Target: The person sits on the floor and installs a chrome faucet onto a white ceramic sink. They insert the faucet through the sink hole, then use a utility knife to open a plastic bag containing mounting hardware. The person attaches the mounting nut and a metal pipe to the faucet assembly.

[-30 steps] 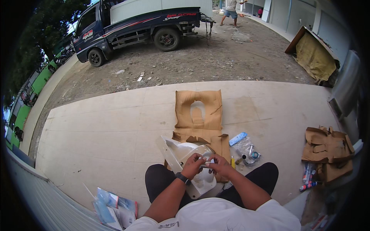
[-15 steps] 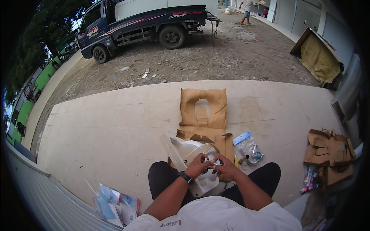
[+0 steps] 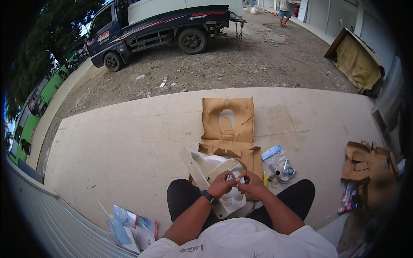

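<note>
My left hand (image 3: 221,185), with a dark watch on its wrist, and my right hand (image 3: 254,185) meet above a white ceramic washbasin (image 3: 231,207). Both are closed, their fingertips pinching a small whitish piece (image 3: 241,180) between them; its exact kind is too small to make out. The basin lies tilted between my bent legs, partly on torn brown cardboard (image 3: 210,133), and my hands cover some of it. Just right of the basin are a yellow-handled tool (image 3: 265,179) and a clear plastic bag (image 3: 282,167) with shiny metal fittings.
Plastic packets and papers (image 3: 129,228) lie at the lower left beside corrugated metal (image 3: 64,219). More torn cardboard (image 3: 359,165) and tubes (image 3: 346,200) are at the right. Beyond the tiled floor (image 3: 116,146), a dark truck (image 3: 163,28) stands on gravel, and a person (image 3: 284,13) is farther back.
My hands stay together over the basin, with only slight finger movement around the small piece. The person in the background has moved a little to the right. The view has shifted slightly.
</note>
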Demonstrator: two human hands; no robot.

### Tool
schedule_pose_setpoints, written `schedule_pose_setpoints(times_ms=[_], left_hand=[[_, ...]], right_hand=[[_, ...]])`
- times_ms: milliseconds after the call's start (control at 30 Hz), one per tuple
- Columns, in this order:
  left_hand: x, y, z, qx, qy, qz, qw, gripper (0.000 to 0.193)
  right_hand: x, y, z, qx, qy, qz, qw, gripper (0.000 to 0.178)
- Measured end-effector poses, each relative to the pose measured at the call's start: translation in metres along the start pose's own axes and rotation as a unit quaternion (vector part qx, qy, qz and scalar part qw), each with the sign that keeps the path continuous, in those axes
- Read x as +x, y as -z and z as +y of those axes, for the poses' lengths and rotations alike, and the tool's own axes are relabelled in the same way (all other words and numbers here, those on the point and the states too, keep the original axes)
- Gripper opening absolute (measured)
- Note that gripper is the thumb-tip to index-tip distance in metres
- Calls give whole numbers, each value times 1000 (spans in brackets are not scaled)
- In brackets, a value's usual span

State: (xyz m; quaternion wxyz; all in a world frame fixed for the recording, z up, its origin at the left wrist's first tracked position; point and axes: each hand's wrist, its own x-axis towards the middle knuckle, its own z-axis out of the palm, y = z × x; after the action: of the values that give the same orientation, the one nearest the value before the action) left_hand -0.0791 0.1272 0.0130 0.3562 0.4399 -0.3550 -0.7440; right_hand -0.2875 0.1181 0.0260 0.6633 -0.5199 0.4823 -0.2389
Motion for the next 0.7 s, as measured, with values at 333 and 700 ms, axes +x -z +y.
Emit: schedule_pose_setpoints(times_ms=[333, 700], left_hand=[[-7, -5, 3, 2, 37, -32, 999, 29], [-1, 2, -6, 15, 4, -37, 999, 31]], right_hand=[[-1, 19, 0, 7, 18, -84, 996, 45], [-8, -7, 7, -83, 141, 41, 986, 52]])
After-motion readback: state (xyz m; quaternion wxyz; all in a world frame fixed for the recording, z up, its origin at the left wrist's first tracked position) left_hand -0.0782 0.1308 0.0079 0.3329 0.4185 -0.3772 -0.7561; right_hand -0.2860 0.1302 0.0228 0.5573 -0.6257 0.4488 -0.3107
